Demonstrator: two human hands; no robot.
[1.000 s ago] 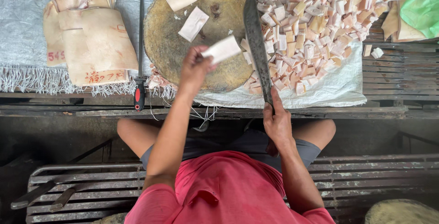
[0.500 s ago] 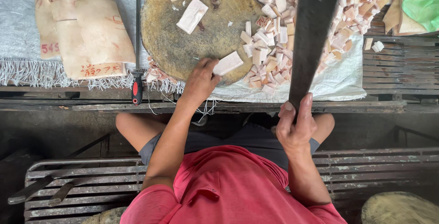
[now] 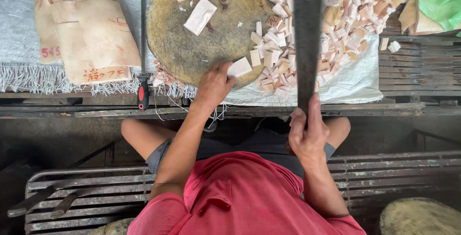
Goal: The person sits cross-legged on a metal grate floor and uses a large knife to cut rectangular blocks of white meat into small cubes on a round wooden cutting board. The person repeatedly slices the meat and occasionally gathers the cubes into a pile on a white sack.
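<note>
My right hand (image 3: pixel 307 134) grips the handle of a long dark cleaver (image 3: pixel 307 38), whose blade is raised toward the camera above the cut pieces. My left hand (image 3: pixel 215 84) pins a pale strip of pork fat (image 3: pixel 239 67) on the near edge of a round wooden chopping block (image 3: pixel 192 48). Two more pale slabs (image 3: pixel 200 15) lie on the far side of the block. A heap of small cut fat cubes (image 3: pixel 336 19) spreads over a white sack to the right of the block.
Large pork-skin slabs (image 3: pixel 81 38) are stacked at the left on a grey woven sheet. A sharpening steel with a red-and-black handle (image 3: pixel 142 91) lies beside the block. A green bag (image 3: pixel 442 0) sits at the far right. A metal grate (image 3: pixel 96 192) with two knives lies below.
The cleaver has swung up from lying along the block's right side to a raised position near the camera. My left hand has drawn the fat strip back toward the block's near edge.
</note>
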